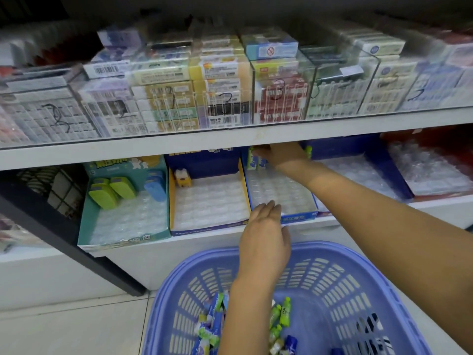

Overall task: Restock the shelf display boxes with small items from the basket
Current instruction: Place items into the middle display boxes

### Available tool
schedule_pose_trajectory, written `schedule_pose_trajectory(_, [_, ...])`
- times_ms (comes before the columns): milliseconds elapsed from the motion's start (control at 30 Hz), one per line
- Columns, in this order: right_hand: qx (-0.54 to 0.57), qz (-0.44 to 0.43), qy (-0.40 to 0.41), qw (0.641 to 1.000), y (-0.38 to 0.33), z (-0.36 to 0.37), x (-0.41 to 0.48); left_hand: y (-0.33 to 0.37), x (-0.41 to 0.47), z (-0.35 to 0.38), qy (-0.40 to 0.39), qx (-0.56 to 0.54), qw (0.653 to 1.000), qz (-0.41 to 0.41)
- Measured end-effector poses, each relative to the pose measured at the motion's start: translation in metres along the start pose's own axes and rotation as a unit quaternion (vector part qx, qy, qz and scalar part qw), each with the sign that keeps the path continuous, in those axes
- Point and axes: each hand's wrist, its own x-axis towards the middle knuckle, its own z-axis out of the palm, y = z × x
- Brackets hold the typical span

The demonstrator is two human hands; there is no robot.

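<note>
Under the white upper shelf [179,143], your right grip [280,156] holds packets [252,160] at the far end of the blue box [299,218]; your left grip [266,231], fingers straight, lies at its near rim above the basket [358,278].

A shop — white shelves [230,139] carry barcoded packs [169,98] behind clear dividers [253,93], with cardboard display boxes [122,240] below.

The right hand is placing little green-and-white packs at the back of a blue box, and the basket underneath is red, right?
Not quite: the basket is lilac-blue, not red, as the head view shows. The right hand does hold green-and-white packs at the back of the blue box.
</note>
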Motion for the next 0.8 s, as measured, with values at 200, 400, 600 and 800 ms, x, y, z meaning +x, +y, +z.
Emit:
schedule_pose_trajectory(200, [0.025, 0.009, -0.009, 1.0, -0.005, -0.004, 0.006, -0.001, 0.002, 0.0, -0.01, 0.007, 1.0, 0.001])
schedule_pose_trajectory(400, [0.003, -0.002, 0.002, 1.0, -0.005, -0.002, 0.008, 0.0, 0.003, 0.0, -0.012, 0.016, 1.0, 0.002])
schedule_pose_trajectory(600, [-0.013, -0.022, -0.019, 0.999, 0.005, -0.003, 0.015, 0.0, 0.0, -0.002, -0.034, 0.017, 0.999, -0.001])
schedule_pose_trajectory(800, [-0.042, -0.031, -0.068, 0.996, 0.009, 0.009, 0.021, 0.006, -0.004, 0.003, -0.094, 0.075, 0.993, -0.007])
